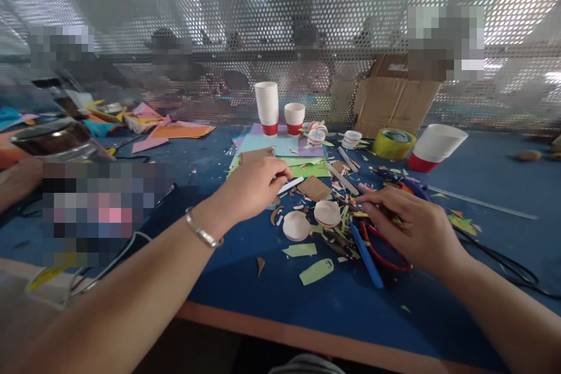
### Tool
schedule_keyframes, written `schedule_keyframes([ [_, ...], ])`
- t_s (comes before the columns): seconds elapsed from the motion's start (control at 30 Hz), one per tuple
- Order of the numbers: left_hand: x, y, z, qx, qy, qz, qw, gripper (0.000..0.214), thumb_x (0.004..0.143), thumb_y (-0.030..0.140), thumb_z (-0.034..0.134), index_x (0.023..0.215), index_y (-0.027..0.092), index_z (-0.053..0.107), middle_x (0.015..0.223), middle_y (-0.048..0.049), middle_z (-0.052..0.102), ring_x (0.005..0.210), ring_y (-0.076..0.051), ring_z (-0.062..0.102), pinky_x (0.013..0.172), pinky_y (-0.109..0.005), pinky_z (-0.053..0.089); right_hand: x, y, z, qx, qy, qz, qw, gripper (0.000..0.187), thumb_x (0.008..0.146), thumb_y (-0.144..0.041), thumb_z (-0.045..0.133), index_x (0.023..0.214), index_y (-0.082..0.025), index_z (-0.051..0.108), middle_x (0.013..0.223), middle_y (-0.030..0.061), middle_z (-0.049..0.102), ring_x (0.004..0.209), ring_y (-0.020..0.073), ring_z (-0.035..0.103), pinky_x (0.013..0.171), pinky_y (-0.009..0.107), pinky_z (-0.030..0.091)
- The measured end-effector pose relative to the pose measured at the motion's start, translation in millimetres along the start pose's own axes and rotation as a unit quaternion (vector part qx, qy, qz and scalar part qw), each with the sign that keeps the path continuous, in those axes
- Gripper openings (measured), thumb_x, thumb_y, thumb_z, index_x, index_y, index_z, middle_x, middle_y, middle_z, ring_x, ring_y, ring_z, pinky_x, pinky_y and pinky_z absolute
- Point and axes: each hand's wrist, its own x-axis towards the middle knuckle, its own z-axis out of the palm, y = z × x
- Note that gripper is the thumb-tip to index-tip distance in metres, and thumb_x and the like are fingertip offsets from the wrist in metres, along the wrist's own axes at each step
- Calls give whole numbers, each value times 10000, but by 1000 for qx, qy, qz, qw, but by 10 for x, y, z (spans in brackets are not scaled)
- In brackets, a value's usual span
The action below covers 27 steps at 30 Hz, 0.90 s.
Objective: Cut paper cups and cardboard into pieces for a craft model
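My left hand (258,187) is over the cardboard and green paper, palm down, fingers loosely bent and a little apart. Its fingertips are beside a thin white stick (291,185); whether they touch it I cannot tell. My right hand (412,228) has its thumb and fingertips together above the scraps; what they hold, if anything, is hidden. Under it lie red-handled scissors (388,254) and a blue pen-like tool (366,254). Between my hands are two cut paper-cup bottoms (296,226), a corrugated cardboard square (314,188) and a pale green paper piece (316,272).
Behind stand a tall stack of paper cups (267,105), a shorter cup stack (294,117), a yellow tape roll (393,144), tilted cups (438,143) and a cardboard box (397,99). A black cable (504,263) runs right. Another person's hand (20,184) is at far left.
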Motion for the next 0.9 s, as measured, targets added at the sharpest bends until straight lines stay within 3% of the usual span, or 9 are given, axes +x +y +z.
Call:
schedule_keyframes([
  [0.13,338,-105,72,29,-33,6,999,284,945,260,466,1036,177,722,1075,-87,737,901,-210,654,797,-344,483,-1,34,-31,-21,48,53,997,167,966,-292,573,1026,-246,723,913,38,758,809,211,730,731,327,569],
  [0.2,483,-141,186,25,-51,24,998,272,923,319,515,1030,188,727,1059,-79,741,928,-224,659,824,-346,488,2,37,-73,-23,83,99,991,184,961,-339,582,1021,-251,732,827,30,749,707,202,716,655,320,558],
  [0.27,577,-153,326,22,-54,37,998,352,893,363,565,1154,162,686,1152,-104,722,1015,-251,651,893,-362,481,14,37,-134,-4,125,153,980,220,961,-391,578,1011,-246,736,752,18,723,588,176,674,566,299,527],
  [0.33,612,-147,459,21,-52,48,997,470,875,389,593,1271,138,620,1235,-130,691,1141,-294,604,994,-410,435,34,49,-200,21,175,198,964,260,962,-433,569,986,-236,737,717,11,696,519,151,628,517,284,495],
  [0.5,552,-115,635,3,-52,68,996,591,851,428,628,1345,110,560,1248,-155,671,1171,-332,556,1054,-475,371,86,186,-311,73,251,250,932,305,967,-485,557,936,-246,744,701,-5,646,490,135,561,503,286,449],
  [0.6,527,-102,651,-22,-47,60,997,580,842,381,636,1358,131,550,1205,-126,681,1131,-313,559,1030,-459,386,105,272,-317,96,225,272,931,309,956,-490,570,888,-241,741,685,-9,640,477,127,548,496,277,443],
  [0.8,576,-128,650,-115,-25,46,992,566,788,326,687,1317,150,593,1155,-118,689,1088,-307,584,969,-444,423,88,312,-247,74,93,244,963,330,951,-473,550,888,-202,728,696,1,671,488,113,585,495,239,451],
  [0.9,604,-191,650,-189,-3,31,981,371,805,281,660,1155,157,662,1088,-94,710,969,-249,633,866,-372,475,57,331,-218,45,64,237,968,325,949,-471,546,921,-202,725,751,7,700,513,114,603,531,242,466],
])
